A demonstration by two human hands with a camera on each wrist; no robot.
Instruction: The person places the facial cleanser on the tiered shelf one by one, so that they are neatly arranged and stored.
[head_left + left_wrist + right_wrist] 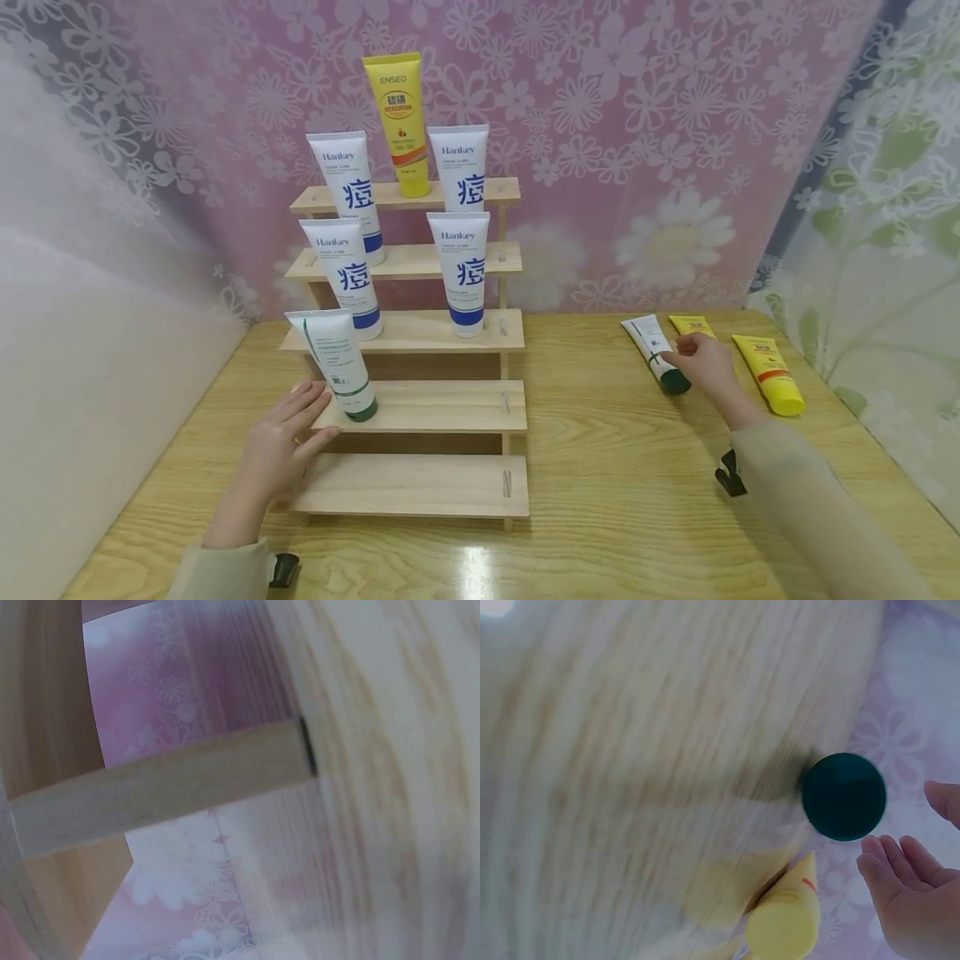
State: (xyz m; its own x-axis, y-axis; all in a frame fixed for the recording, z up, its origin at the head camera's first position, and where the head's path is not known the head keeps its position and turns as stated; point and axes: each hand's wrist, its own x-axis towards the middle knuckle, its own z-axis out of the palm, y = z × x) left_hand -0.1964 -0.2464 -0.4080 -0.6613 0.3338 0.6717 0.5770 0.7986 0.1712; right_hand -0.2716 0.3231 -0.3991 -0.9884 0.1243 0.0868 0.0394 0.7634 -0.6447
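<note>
My left hand rests against the left end of a stepped wooden rack, fingers extended, beside a white tube with a green cap on the second step from the bottom. That hand barely shows in the left wrist view. On the right of the table, my right hand reaches over another white tube with a green cap, which lies on its side. In the right wrist view, thumb and fingers are spread apart near its dark green cap; contact is not clear.
Higher steps hold several white-and-blue tubes, with a yellow tube on top. Two more yellow tubes, one partly hidden and one nearer, lie by my right hand. Floral cloth hangs behind the wooden table.
</note>
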